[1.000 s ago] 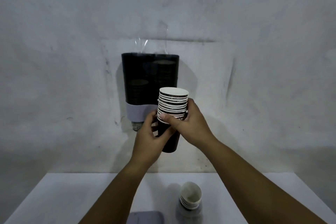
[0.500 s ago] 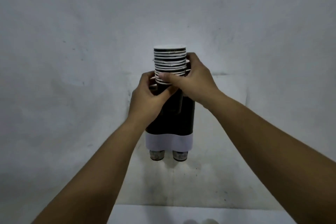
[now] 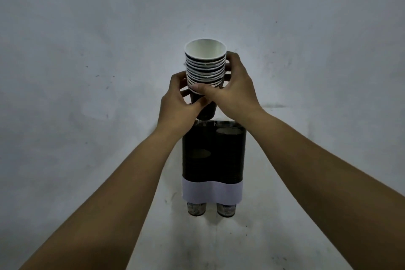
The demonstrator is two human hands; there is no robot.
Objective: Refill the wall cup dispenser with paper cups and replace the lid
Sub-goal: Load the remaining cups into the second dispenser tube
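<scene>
1. Both hands are raised in front of a grey, scuffed wall [image 3: 87, 50] and together clasp a stack of paper cups [image 3: 205, 66], mouths up.
2. The left hand [image 3: 178, 103] wraps the lower, dark part of the stack from the left, fingers curled round its body.
3. The right hand [image 3: 233, 90] closes on the stack from the right, its thumb laid across the front over the lowest white rims and its fingers behind.
4. The topmost cup shows a white inside and a white rolled rim; below it the rims form a run of white rings against dark sides. The stack tilts slightly, its mouth leaning toward the camera.
5. The bottom of the stack hangs just above the open top of the wall cup dispenser [image 3: 213, 153], over its left half; whether it touches the edge cannot be told.
6. The dispenser is a dark, see-through double tube fixed to the wall. Cups show dimly inside: the right column reaches near the top, the left column sits lower.
7. A plain white band [image 3: 212, 192] crosses the dispenser's lower part, and two cup bottoms [image 3: 196, 209] poke out beneath it, side by side.
8. No brand, label or writing can be read on the cups, the band or the dispenser.
</scene>
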